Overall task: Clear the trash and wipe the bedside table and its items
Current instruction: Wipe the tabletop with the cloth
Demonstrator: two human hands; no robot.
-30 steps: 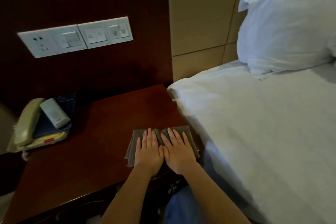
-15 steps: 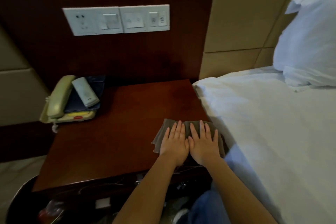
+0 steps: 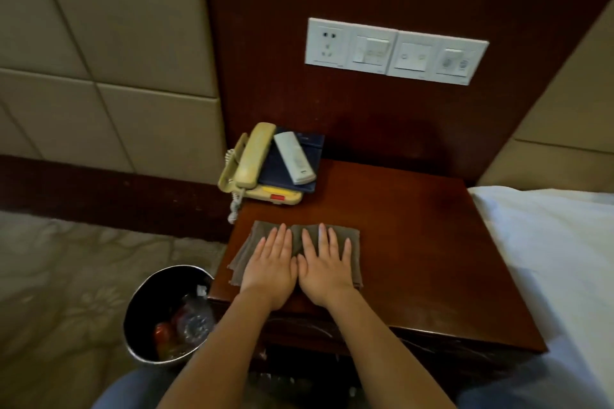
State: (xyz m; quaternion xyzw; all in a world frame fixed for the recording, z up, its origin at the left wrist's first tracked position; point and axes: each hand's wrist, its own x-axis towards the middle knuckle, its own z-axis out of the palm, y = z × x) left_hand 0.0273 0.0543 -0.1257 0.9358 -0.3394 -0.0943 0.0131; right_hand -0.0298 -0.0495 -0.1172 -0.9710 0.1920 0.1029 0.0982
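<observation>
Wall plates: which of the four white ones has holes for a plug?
The leftmost plate. It alone has dark socket holes, two small ones above and three slots below. The rest of the row shows only switches and round buttons.

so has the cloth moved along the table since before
Yes: the cloth slid left across the table, from beside the bed toward the phone.

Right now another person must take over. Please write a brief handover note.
Left hand and right hand: both flat, pressing the folded grey-brown cloth on the front left of the dark red wooden bedside table.
Beige corded telephone, dark blue folder and white remote control: stacked at the back left corner.
Done: trash lies in the round metal bin on the floor.
Left: finish wiping the tabletop, then those items.
</observation>
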